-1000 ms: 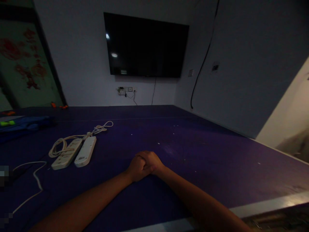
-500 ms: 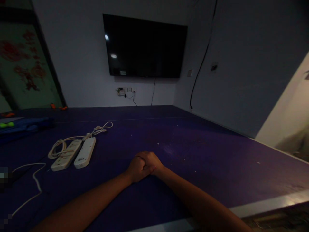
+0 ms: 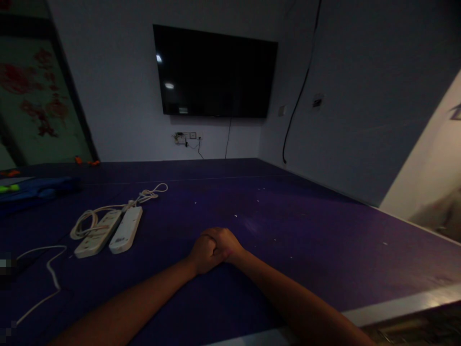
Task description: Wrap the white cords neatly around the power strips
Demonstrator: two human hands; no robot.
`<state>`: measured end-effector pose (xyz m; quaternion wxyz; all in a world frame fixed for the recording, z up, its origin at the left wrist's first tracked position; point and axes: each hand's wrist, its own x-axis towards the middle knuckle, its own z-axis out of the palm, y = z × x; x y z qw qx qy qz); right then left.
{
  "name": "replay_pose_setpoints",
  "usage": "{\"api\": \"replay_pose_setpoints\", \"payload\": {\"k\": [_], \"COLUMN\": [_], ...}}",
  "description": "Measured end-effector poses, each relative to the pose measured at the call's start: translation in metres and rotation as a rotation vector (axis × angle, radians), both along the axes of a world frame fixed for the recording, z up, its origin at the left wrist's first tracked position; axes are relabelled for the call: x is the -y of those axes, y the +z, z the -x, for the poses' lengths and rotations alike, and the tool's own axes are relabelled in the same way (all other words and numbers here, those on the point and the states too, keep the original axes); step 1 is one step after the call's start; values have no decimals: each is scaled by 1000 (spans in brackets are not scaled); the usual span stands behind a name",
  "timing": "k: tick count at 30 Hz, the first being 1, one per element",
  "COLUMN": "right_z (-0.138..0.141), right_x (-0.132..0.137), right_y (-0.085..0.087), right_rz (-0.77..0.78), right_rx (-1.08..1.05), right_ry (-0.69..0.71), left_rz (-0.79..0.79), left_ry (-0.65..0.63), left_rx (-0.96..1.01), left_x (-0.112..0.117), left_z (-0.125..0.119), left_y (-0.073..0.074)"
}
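My left hand [image 3: 204, 253] and my right hand [image 3: 227, 239] are clasped together over the purple tabletop [image 3: 201, 302]. Fingers of each are closed around the other, and some fingertips are hidden in the clasp. Both forearms reach in from the bottom edge. No object shows in or between the hands. Left of them lie two white power strips; the one nearer my hands [image 3: 126, 230] is beside the other [image 3: 97, 235], with a coiled white cord [image 3: 85, 223] around them.
Blue cloth [image 3: 43, 187] lies at the far left, and a loose white cable [image 3: 54, 274] at the near left. Small white scraps dot the tabletop. A dark television [image 3: 216, 72] hangs on the back wall above sockets [image 3: 189, 136]. A black cable [image 3: 297, 103] hangs along the right wall.
My hands stay clasped in the same place. Only the camera view has shifted very slightly.
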<state>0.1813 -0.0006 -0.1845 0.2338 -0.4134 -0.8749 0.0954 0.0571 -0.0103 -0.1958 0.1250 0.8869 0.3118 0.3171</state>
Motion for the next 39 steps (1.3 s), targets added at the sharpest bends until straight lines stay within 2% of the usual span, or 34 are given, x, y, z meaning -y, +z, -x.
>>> {"api": "replay_pose_setpoints", "payload": {"k": [7, 18, 39], "right_z": [-1, 0, 0], "right_x": [0, -2, -1], "right_y": [0, -1, -1], "right_rz": [4, 11, 8], "right_rx": [-10, -16, 15], "right_ry": [11, 6, -17], "left_rz": [0, -1, 7], "left_ry": [20, 26, 27], "left_rx": [-7, -6, -8], "left_x": [-1, 2, 0], "left_z": [1, 0, 1], "left_y": [-3, 1, -2]}}
